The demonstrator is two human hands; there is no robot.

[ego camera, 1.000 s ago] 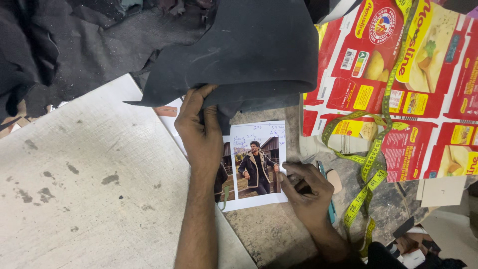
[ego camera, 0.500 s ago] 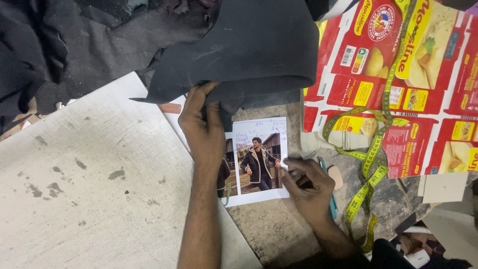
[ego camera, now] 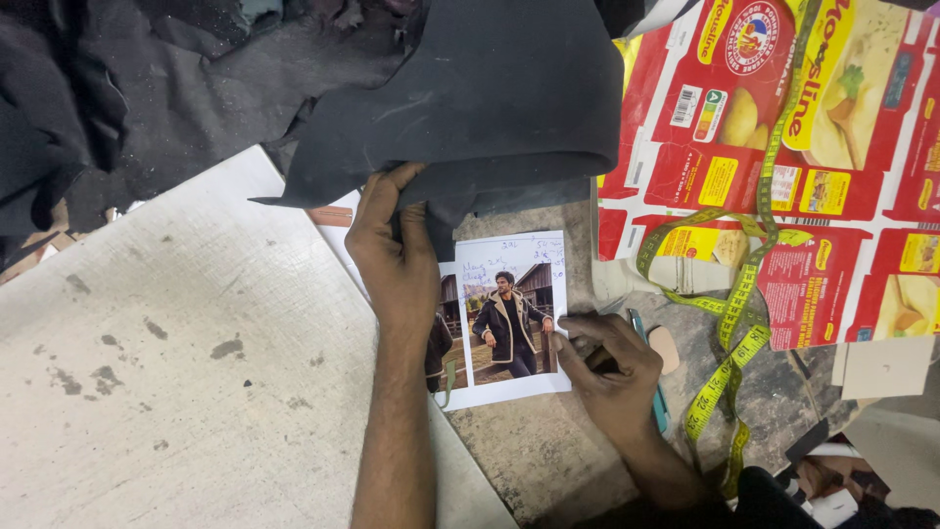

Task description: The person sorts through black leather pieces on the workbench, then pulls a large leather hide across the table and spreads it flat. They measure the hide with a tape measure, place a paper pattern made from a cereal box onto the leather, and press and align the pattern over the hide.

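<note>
A printed photo sheet (ego camera: 514, 323) with handwriting along its top lies on the worktable, partly under a folded sheet of dark leather (ego camera: 490, 98). My left hand (ego camera: 397, 260) lies palm down on the sheet's left part. Its fingertips touch the rolled edge of the leather. My right hand (ego camera: 612, 367) has its fingers curled and pinches the right edge of the sheet. A teal pen (ego camera: 654, 392) lies along the outer side of that hand; whether the hand holds it is unclear.
A yellow measuring tape (ego camera: 744, 294) snakes over flattened red food cartons (ego camera: 783, 147) at the right. A large pale stained board (ego camera: 166, 353) fills the left. Dark cloth is heaped at the top left. Scraps lie at the bottom right.
</note>
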